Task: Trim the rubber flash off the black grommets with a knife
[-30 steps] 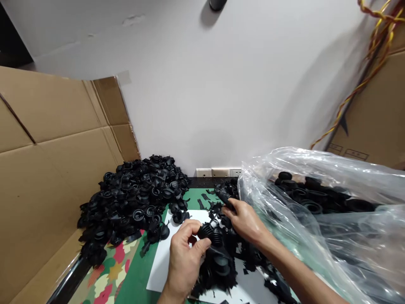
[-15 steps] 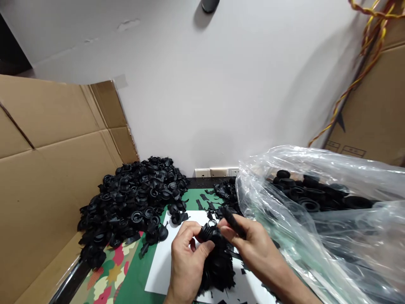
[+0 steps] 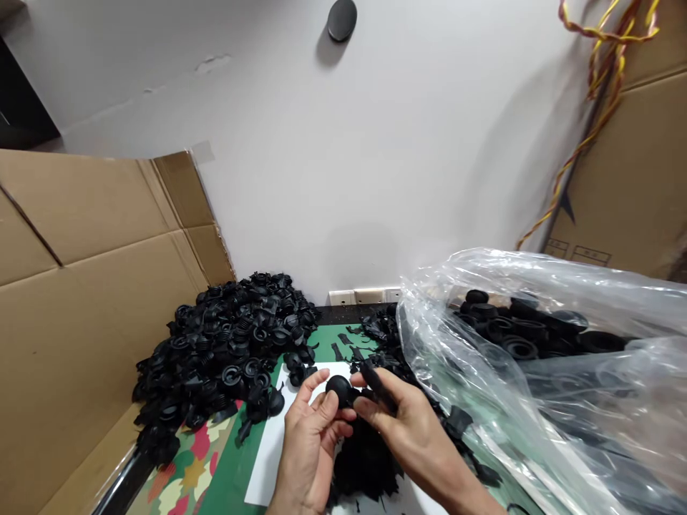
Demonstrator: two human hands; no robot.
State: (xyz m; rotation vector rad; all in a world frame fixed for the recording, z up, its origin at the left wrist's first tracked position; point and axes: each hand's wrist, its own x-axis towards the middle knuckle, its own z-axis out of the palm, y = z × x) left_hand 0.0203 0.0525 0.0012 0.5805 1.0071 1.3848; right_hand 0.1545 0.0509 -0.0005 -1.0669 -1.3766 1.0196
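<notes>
My left hand (image 3: pixel 308 443) pinches a small black rubber boot (image 3: pixel 339 390) between thumb and fingers, its rounded end turned toward me. My right hand (image 3: pixel 413 436) is closed on a slim black tool (image 3: pixel 376 380) whose tip meets the boot. Under both hands lies a heap of black rubber trimmings (image 3: pixel 368 465) on a white sheet (image 3: pixel 268 458). A big pile of black rubber boots (image 3: pixel 225 343) rests to the left, against the cardboard.
A clear plastic bag (image 3: pixel 537 372) with more black rubber parts fills the right side. Cardboard walls (image 3: pixel 80 300) stand on the left, another carton (image 3: pixel 633 164) on the right. A green mat (image 3: pixel 230 472) covers the table; wall sockets (image 3: pixel 365 295) sit behind.
My left hand has turned the boot so its rounded end faces me. My right hand has come in from the scraps with the tool and now touches the boot.
</notes>
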